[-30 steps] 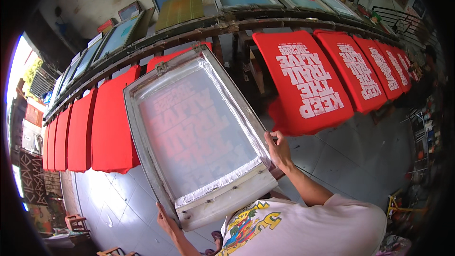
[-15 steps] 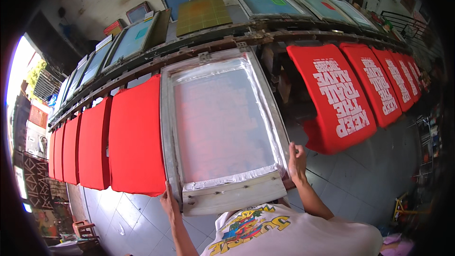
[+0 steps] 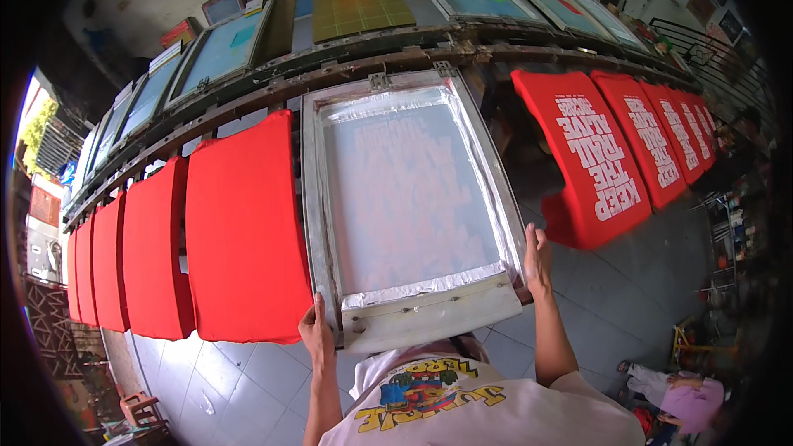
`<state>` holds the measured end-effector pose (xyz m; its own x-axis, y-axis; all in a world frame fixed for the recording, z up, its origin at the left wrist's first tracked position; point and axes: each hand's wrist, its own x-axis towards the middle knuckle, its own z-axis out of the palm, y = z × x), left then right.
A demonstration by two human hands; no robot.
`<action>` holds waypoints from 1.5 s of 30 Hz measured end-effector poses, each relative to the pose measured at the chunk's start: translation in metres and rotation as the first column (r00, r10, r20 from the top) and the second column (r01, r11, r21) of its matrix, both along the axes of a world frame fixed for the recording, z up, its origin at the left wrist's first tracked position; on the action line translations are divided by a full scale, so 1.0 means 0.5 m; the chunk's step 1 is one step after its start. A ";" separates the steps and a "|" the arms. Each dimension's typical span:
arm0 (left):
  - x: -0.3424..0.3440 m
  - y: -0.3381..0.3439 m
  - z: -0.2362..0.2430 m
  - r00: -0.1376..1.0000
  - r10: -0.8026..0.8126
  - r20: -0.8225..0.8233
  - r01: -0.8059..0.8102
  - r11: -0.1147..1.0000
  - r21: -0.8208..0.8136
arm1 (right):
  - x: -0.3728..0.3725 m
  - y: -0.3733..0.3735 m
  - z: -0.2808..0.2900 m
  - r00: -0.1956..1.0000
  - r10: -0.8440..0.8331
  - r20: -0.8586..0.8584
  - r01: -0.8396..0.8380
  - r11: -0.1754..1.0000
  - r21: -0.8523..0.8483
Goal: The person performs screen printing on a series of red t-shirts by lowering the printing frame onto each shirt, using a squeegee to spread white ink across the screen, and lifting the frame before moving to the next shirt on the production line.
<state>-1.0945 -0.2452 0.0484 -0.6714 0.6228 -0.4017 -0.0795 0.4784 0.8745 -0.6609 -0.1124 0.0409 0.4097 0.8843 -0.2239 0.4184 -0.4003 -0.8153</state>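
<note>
Screen (image 3: 417, 198) moved nearer the rail (image 3: 413, 59), left fingers (image 3: 317, 311) and right fingers (image 3: 538, 249) holding it.

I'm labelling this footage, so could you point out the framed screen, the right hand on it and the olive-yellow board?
Framed screen (image 3: 413, 198): head view, on its see-through middle.
Right hand (image 3: 538, 262): head view, middle of the hand.
Olive-yellow board (image 3: 363, 10): head view, middle of its face.
</note>
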 end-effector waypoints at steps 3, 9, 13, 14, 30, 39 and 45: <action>-0.015 -0.004 -0.029 0.998 -0.065 -0.004 0.065 0.997 0.040 | 0.007 0.002 -0.019 0.998 -0.007 0.067 0.008 1.000 -0.014; -0.004 -0.006 -0.029 0.990 -0.131 -0.044 0.131 0.991 -0.006 | 0.014 0.017 -0.007 0.997 0.026 0.070 -0.026 1.000 -0.007; 0.005 0.006 -0.019 0.987 -0.146 -0.060 0.142 0.988 -0.068 | 0.025 0.015 0.004 0.988 0.082 0.129 -0.073 0.994 -0.078; 0.003 0.005 -0.018 0.986 -0.151 -0.074 0.145 0.986 -0.084 | 0.022 0.014 -0.001 0.992 0.082 0.100 -0.079 0.996 -0.029; 0.027 0.019 -0.096 0.974 -0.117 -0.195 0.119 0.993 -0.001 | -0.065 -0.141 0.098 -0.096 0.721 0.686 -0.934 0.172 -0.312; 0.128 0.058 0.095 0.782 -0.366 -0.504 0.495 0.857 0.146 | -0.066 -0.062 0.080 0.046 0.627 0.777 -0.977 0.190 -0.096; 0.146 0.084 0.147 0.016 -0.596 -0.803 0.762 0.527 -0.376 | -0.076 -0.010 0.085 0.239 0.608 0.757 -0.929 0.369 -0.004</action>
<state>-1.0215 -0.2031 0.1220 0.2039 0.9718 0.1185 0.9293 -0.2302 0.2887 -0.6987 -0.1174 0.0836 -0.6608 0.7331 0.1610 0.7017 0.6795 -0.2141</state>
